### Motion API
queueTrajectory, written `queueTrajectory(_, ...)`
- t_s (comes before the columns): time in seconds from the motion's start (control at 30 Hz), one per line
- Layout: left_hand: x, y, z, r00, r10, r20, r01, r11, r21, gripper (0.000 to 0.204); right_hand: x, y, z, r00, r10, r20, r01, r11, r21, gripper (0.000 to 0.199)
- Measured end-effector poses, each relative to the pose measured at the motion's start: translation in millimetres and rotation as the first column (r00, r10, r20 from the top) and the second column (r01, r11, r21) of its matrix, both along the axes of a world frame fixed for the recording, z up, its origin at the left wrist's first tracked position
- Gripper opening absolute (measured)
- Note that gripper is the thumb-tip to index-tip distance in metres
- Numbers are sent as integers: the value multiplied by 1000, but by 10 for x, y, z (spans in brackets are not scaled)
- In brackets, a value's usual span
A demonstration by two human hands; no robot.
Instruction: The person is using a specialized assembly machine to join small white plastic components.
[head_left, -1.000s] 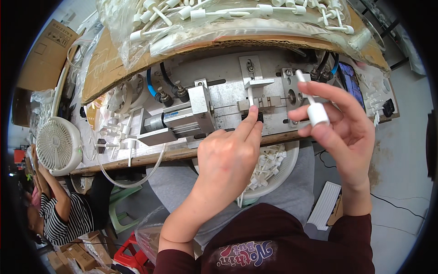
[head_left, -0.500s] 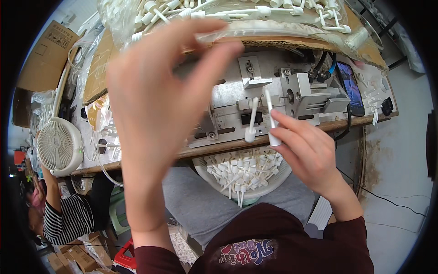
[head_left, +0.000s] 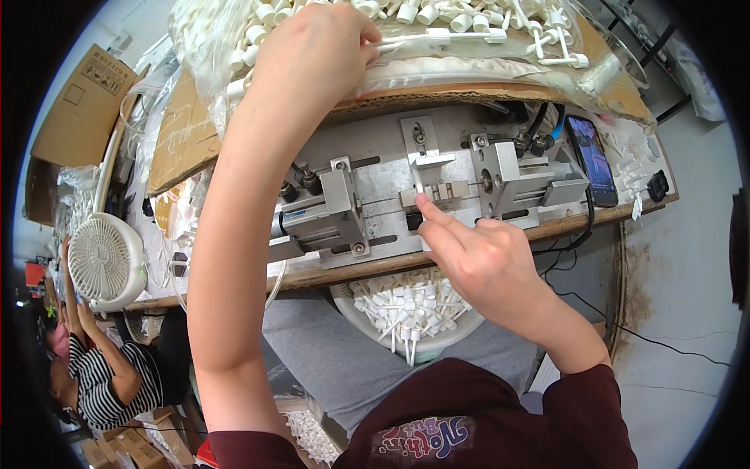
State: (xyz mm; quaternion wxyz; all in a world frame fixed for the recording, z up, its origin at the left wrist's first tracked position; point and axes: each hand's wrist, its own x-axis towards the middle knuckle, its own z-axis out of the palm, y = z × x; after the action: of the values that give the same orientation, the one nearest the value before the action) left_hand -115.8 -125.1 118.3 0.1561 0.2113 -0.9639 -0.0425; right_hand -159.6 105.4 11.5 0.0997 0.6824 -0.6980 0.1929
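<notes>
My left hand (head_left: 328, 47) reaches up to a heap of white capped sticks (head_left: 457, 17) on the cardboard. Its fingers are curled together beside one stick's end; what is between them is hidden. Low over the metal fixture (head_left: 387, 227), my right hand (head_left: 484, 262) has its fingers closed round a white capped stick (head_left: 419, 181). The index fingertip presses on it at the small holder block (head_left: 449, 191), and the hand covers much of the stick. Below the bench edge, a white basket (head_left: 344, 301) holds many similar capped sticks.
Pneumatic cylinders (head_left: 519, 176) flank the holder, with hoses behind. A phone (head_left: 594, 160) lies on the right of the bench. A white fan (head_left: 107, 262) stands at the left. A person in a striped top (head_left: 117, 383) sits at the far left.
My left hand has swung up and away to the heap, its fingers closing. My right hand has moved left, bringing its stick to the holder; the stick that leaned there is no longer visible.
</notes>
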Motion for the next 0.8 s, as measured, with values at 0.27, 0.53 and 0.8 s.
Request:
queueTrajectory(0.27, 72, -145, -110, 896, -261, -359, 195, 958, -212, 21, -12, 16, 30, 999, 35, 37, -35, 999, -14, 27)
queueTrajectory(0.53, 584, 440, -11, 771, 105, -628, 303, 807, 507, 25, -759, 730, 54, 723, -320, 612, 623, 684, -379, 12)
queueTrajectory(0.8, 892, 764, -262, 788, 220, -575, 523, 254, 814, 40, -1995, 1247, -713, 532, -650, 543, 778, 629, -10, 36)
